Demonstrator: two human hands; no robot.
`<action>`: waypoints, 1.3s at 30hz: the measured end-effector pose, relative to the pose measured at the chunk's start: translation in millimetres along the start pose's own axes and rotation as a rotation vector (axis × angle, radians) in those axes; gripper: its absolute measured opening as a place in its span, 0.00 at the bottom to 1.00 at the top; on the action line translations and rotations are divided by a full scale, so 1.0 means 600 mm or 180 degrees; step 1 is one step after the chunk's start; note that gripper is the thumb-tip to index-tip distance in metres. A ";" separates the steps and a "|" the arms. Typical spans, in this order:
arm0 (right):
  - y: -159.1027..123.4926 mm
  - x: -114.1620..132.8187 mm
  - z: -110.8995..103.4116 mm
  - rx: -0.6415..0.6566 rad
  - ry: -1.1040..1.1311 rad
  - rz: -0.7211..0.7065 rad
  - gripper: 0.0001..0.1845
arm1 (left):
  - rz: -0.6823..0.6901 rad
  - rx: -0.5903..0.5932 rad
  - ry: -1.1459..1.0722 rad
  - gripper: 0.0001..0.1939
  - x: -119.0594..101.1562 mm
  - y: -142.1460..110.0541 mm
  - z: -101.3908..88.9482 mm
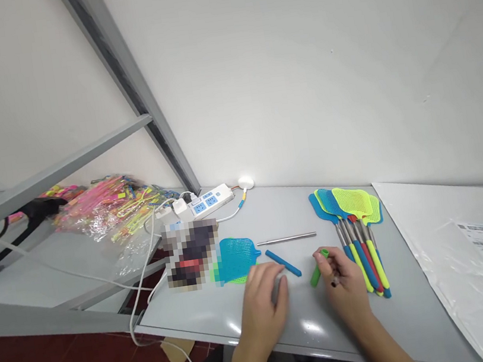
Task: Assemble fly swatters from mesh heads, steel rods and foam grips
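Observation:
My right hand is closed round a green tube-shaped handle, which is tilted with its hollow end up. A small dark tip shows among those fingers; what it belongs to is hidden. My left hand rests on the table, fingers bent and thumb apart, with nothing visible in it. Its fingertips are beside a loose blue handle. Farther back lies a thin metal rod. Left of it, a blue mesh fly swatter head overlaps a green one.
Assembled fly swatters with coloured grips are piled to the right. Beyond them lies a white plastic parcel bag. A power strip with cables, a pixelated patch and a metal shelf frame with bagged colourful items are at left.

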State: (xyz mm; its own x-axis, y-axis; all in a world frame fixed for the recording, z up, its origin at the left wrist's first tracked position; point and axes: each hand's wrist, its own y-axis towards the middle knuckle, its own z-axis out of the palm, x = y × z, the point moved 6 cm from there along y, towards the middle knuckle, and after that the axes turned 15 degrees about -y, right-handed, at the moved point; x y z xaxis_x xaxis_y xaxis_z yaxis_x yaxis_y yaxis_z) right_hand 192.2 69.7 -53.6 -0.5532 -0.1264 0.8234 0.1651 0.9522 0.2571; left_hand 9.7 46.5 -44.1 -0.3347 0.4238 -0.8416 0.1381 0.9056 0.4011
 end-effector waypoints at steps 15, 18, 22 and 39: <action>0.000 0.008 0.017 0.0186 -0.0586 -0.0542 0.07 | 0.0019 0.0442 -0.0155 0.14 -0.014 0.010 0.055; -0.003 0.006 0.014 0.0160 -0.0552 -0.0543 0.06 | 0.0018 0.0484 -0.0339 0.15 -0.023 0.008 0.081; -0.008 0.013 0.012 0.0279 -0.0371 -0.0693 0.07 | -0.0015 0.0071 -0.0853 0.13 -0.024 0.012 0.087; -0.003 0.039 -0.046 0.0154 0.1916 0.0272 0.23 | 0.0385 0.0423 -0.0394 0.14 -0.045 -0.009 0.059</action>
State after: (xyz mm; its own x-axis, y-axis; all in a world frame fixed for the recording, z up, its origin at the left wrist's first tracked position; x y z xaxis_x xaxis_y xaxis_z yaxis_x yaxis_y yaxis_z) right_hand 201.5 57.5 -21.1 0.0212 -0.1706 0.9851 0.1435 0.9757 0.1658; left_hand 51.0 30.8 -36.2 -0.1923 0.5212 -0.8315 0.2948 0.8388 0.4576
